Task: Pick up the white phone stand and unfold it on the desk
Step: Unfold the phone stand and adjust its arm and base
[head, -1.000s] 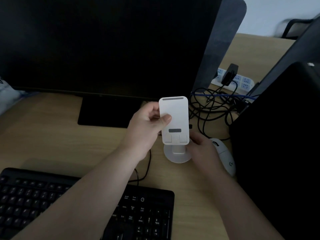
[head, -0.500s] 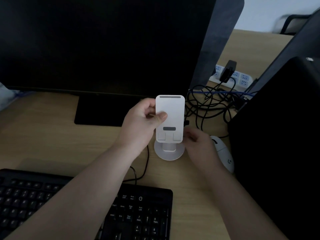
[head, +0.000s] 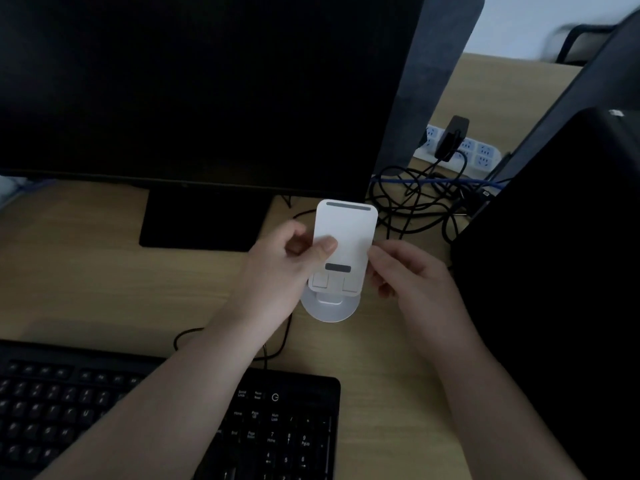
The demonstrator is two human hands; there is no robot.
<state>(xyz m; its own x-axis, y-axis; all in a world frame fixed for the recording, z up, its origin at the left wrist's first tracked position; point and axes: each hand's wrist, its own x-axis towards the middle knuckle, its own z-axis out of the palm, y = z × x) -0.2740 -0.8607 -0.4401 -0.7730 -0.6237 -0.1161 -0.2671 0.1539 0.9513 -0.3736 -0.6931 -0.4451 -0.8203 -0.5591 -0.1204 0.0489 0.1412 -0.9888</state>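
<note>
Both hands on white phone stand (head: 344, 237): left hand (head: 277, 271) pinched plate edge, right hand (head: 412, 271) steadied other side. Base (head: 329, 311) sat on bench (head: 86, 271). Best tilted slowly, base held flat.

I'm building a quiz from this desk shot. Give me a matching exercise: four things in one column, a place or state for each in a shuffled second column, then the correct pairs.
Column one:
1. white phone stand
2. keyboard
3. power strip
4. monitor

Column two:
A. black, at the near edge of the desk
B. held upright by the left hand and right hand
C. dark screen, at the back of the desk
D. white, behind the tangled cables, with a black plug in it

Pairs: 1-B, 2-A, 3-D, 4-C
</note>
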